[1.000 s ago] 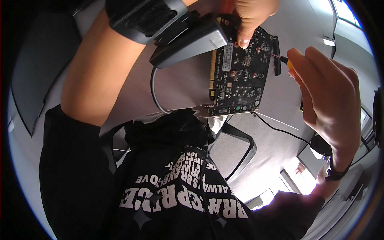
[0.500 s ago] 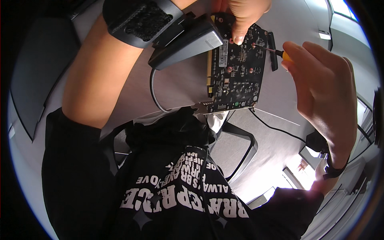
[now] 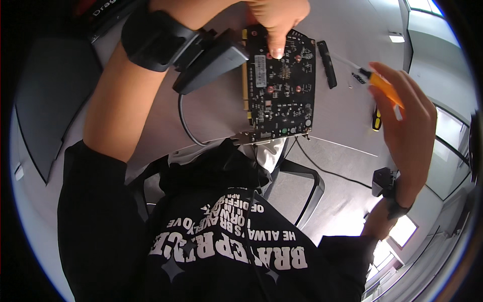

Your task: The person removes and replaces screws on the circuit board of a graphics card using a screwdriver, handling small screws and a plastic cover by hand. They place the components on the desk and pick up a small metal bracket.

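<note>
black circuit board [image 3: 282, 85] | orange-handled screwdriver [image 3: 385, 88] | grey table [image 3: 347, 126]

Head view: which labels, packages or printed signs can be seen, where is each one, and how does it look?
Sticker: on the black circuit board held by the left hand, near its left edge; small white upright rectangle.
Box or package: top left on the table; dark with red, white lettering, mostly cut off.
Shirt print: on the person's black shirt; white block lettering.
</note>
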Motion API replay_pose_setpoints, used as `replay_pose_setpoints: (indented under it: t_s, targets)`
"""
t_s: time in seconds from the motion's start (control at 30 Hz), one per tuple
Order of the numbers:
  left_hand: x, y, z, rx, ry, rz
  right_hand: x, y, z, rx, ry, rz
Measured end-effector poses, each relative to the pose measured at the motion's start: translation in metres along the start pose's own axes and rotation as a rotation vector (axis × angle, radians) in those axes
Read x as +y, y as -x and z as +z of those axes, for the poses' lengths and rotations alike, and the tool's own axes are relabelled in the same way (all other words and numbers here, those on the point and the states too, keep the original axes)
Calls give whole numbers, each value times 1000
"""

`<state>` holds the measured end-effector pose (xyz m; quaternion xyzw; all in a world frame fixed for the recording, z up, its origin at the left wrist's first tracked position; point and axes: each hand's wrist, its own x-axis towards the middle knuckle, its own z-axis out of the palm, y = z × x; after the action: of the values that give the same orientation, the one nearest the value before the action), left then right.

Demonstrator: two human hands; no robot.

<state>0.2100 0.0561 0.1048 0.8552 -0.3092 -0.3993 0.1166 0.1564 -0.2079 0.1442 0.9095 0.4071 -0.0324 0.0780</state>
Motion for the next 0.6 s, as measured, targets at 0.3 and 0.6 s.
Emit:
replay_pose_setpoints:
  t_s: [0.3, 0.6]
  targets:
    - [24, -1, 1, 181, 127, -31, 27, 77, 50, 538, -385, 499]
    - [103, 1, 67, 936, -284, 291, -21, 99, 80, 563, -994, 254]
